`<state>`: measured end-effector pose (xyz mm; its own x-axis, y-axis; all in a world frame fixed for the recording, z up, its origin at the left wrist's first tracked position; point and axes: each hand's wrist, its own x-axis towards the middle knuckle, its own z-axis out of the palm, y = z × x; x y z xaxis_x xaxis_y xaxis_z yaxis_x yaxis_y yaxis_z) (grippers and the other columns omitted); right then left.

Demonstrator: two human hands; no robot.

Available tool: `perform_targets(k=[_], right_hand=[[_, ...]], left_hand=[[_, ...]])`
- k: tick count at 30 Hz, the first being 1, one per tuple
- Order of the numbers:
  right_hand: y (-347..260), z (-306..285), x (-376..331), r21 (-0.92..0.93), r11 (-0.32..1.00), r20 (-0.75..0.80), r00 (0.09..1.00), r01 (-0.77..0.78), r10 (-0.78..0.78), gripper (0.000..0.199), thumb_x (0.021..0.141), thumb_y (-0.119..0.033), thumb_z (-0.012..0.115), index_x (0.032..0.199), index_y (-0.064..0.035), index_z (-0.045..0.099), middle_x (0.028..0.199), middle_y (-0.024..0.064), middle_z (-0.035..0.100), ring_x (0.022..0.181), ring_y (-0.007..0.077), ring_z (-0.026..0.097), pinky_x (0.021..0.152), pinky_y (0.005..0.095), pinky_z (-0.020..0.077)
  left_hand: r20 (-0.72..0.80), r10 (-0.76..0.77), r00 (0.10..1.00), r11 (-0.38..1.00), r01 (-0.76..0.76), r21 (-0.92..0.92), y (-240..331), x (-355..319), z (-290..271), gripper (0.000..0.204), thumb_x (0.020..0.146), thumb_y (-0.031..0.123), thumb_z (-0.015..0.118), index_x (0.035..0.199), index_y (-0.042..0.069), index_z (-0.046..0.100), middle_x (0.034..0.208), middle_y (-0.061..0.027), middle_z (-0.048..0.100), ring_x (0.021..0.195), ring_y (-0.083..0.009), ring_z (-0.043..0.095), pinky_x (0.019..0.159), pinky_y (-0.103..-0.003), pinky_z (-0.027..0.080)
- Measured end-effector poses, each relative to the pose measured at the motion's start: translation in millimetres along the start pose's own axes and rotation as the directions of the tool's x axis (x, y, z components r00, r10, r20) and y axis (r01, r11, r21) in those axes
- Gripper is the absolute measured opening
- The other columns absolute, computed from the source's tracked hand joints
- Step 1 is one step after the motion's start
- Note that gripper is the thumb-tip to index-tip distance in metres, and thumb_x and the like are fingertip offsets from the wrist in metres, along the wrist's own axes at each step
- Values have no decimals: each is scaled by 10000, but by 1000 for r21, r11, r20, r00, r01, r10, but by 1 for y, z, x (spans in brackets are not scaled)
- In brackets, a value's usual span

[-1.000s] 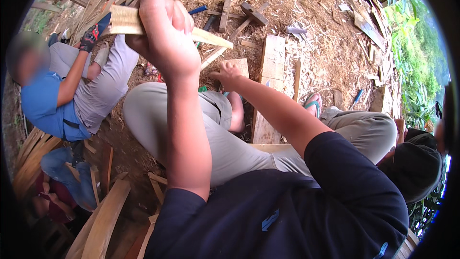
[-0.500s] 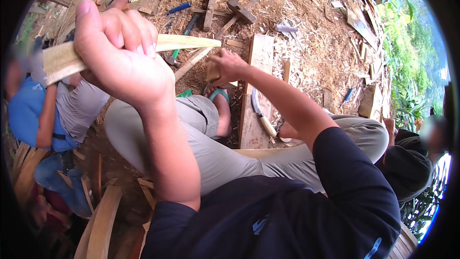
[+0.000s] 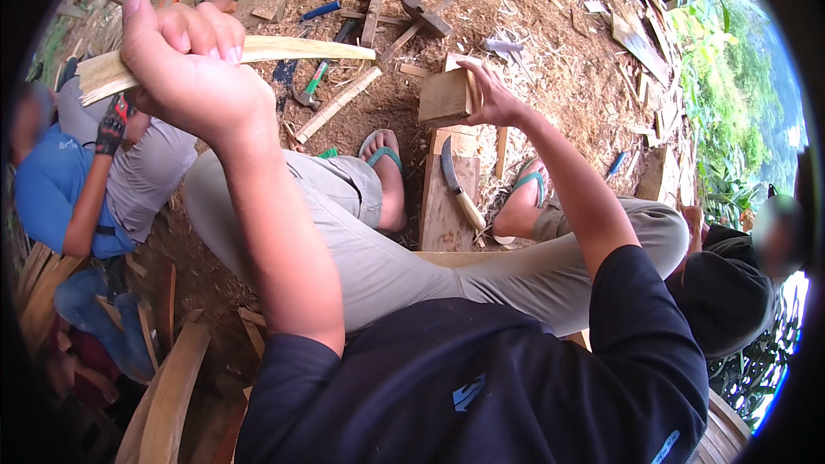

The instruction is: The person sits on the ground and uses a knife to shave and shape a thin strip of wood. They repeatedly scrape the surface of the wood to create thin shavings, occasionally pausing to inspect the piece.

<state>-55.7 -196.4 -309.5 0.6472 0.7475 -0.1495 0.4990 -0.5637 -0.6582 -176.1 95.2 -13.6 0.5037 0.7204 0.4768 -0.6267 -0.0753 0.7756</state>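
Note:
Raised at the upper left, my left hand [image 3: 202,77] is closed round a pale, slightly curved wooden strip [image 3: 301,49], whose narrow end points right. My right hand [image 3: 498,100] grips the right end of a squared wooden block [image 3: 445,98], fingers over the top corner and thumb lower down. The block is at the far end of a flat wooden board [image 3: 438,223] between my feet; whether it rests on the board I cannot tell. On that board lies a curved-blade knife [image 3: 464,202] with a wooden handle.
A wooden mallet [image 3: 427,15], a claw hammer with a green handle [image 3: 311,86] and a wooden stick [image 3: 339,105] lie on shavings-covered ground. A person in blue [image 3: 60,193] sits at left, another in black [image 3: 722,301] at right. Curved wooden pieces [image 3: 176,391] stand at lower left.
My right hand has moved right with the block, from near the strip's tip to the board's far end. My left hand still holds the strip, now slightly higher and further left.

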Motion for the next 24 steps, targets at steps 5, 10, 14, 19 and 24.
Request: perform_targets(k=[5,10,14,19,24], right_hand=[[16,1,-20,-36,999,44,999,3,-1,1092,576,-247,876,1472,-139,262,1369,214,422,1339,399,369,1163,448,308],[39,18,-42,-190,981,-39,999,-34,28,1145,593,-246,880,1502,-73,205,1407,243,426,1313,397,426,1150,448,338],[29,24,-53,-117,982,-19,989,-148,147,1122,580,-259,888,1479,-25,259,1358,232,466,1265,375,477,1083,417,408],[30,27,-58,-95,985,-22,989,-147,146,1120,570,-243,890,1473,-12,268,1356,228,464,1272,377,468,1098,395,398],[30,34,-68,-89,990,25,994,-105,107,1149,563,-240,893,1482,-4,245,1376,229,449,1293,377,455,1112,392,389]], left_hand=[[-25,-5,1000,1000,4,-12,1,1,-3,417,966,311,497,629,153,308,486,16,254,392,-109,247,416,-270,217],[-17,-4,1000,999,3,-40,1,1,-1,417,961,302,504,625,150,308,484,16,251,392,-108,253,417,-273,218],[3,10,1000,999,-10,-32,-1,-1,-1,415,958,296,508,626,149,306,483,14,250,393,-111,251,421,-273,222],[19,-1,1000,1000,1,-19,-5,-2,0,419,960,305,500,627,150,299,479,11,247,395,-115,246,435,-277,243],[30,-17,999,1000,16,8,-6,-4,2,422,965,315,482,625,152,292,476,10,244,395,-116,242,441,-284,249]])
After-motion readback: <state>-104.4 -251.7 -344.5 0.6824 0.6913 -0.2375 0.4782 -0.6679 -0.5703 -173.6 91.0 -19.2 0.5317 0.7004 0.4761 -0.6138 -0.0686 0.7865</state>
